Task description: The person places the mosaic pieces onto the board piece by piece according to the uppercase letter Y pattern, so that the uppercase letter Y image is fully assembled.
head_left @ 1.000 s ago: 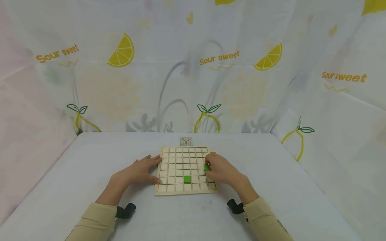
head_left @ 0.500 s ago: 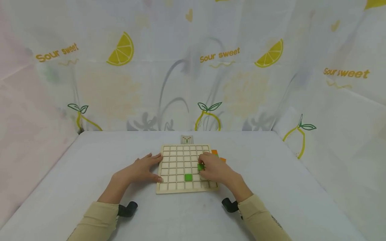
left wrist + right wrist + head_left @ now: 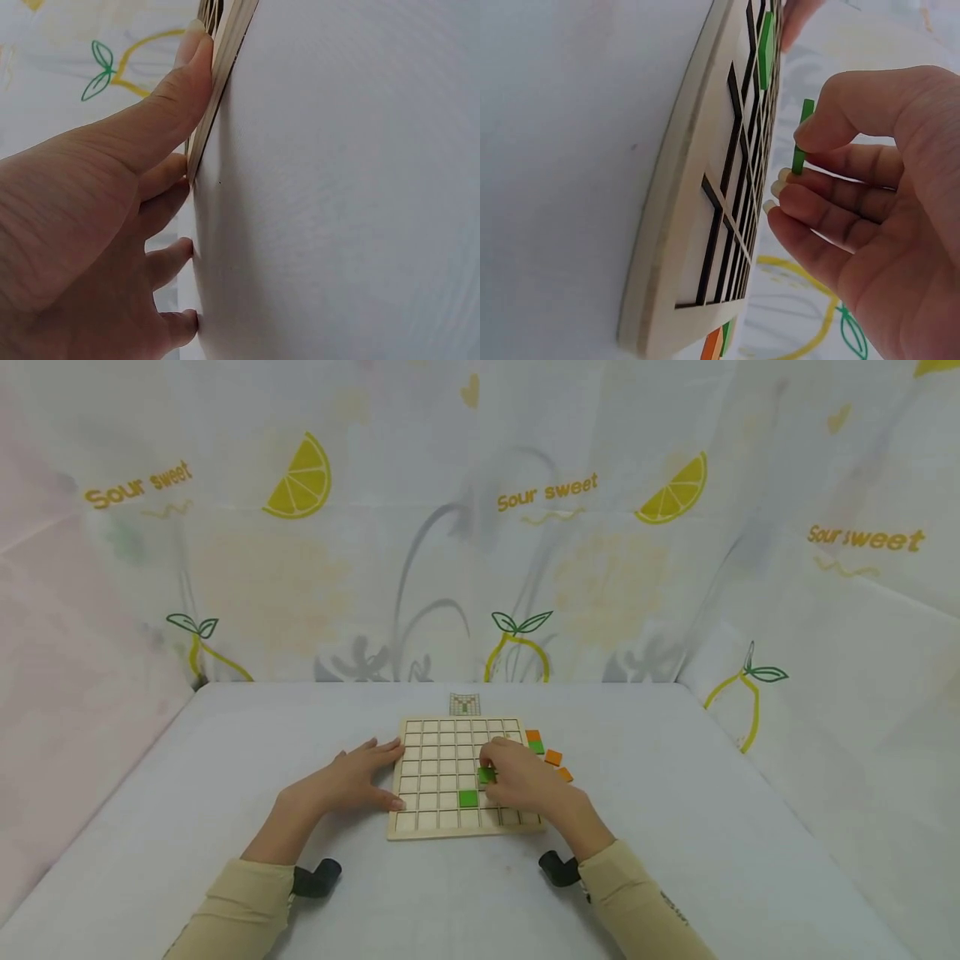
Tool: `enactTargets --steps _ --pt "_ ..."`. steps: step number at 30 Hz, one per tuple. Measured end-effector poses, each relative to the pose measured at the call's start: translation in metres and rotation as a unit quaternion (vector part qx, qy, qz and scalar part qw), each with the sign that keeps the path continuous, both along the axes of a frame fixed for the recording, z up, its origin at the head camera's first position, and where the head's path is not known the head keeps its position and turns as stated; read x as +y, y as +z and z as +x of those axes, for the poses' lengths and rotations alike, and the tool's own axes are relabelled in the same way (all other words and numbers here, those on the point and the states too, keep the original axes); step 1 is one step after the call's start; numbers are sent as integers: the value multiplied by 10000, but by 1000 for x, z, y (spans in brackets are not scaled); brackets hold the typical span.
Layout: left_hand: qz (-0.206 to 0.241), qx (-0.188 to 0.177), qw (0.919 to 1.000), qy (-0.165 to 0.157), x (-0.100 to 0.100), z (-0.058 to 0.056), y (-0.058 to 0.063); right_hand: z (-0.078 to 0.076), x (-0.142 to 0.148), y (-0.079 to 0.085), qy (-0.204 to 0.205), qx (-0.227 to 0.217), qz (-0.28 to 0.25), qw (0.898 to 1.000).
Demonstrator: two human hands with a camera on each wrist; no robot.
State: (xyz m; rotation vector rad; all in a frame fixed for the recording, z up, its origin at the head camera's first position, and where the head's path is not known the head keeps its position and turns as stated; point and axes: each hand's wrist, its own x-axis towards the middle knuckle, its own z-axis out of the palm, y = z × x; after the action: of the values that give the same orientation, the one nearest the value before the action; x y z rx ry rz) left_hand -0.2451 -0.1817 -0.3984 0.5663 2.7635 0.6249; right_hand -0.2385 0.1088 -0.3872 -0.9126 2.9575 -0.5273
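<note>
At the middle of the white table (image 3: 450, 902) sits the gridded wooden board (image 3: 447, 767), flat. Left hand (image 3: 352, 782) on board's left edge: fingers spread and extended, thumb on the rim at the near end, other fingers farther up, nothing gripped. Right hand (image 3: 525, 774) over board's right half, thumb and fingers curled in, pinching a thin green tile (image 3: 487, 775); right wrist view shows that tile held above the surface, not touching it. Seated green tile (image 3: 468, 799) lies in a middle-column cell, second row from the near edge, just left and near of the held one. Right of board: loose green tile (image 3: 536, 747) next to an orange tile (image 3: 532, 735) at the far end, two more orange ones nearer. Small patterned card (image 3: 465, 704) just beyond the far edge. Lemon-print backdrop (image 3: 375, 560) behind.
</note>
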Motion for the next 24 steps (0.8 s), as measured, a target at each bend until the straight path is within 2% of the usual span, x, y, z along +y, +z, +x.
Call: enactTargets --steps 12,20,24 --pt "62 13 10000 -47 -2 -3 -4 -2 -13 0 -25 -131 138 9998" --pt "6 85 9999 -86 -1 -3 -2 -4 -17 -1 125 28 168 9998" --pt "1 77 9999 -81 -1 -3 -3 -5 -20 -3 141 -29 201 9997"
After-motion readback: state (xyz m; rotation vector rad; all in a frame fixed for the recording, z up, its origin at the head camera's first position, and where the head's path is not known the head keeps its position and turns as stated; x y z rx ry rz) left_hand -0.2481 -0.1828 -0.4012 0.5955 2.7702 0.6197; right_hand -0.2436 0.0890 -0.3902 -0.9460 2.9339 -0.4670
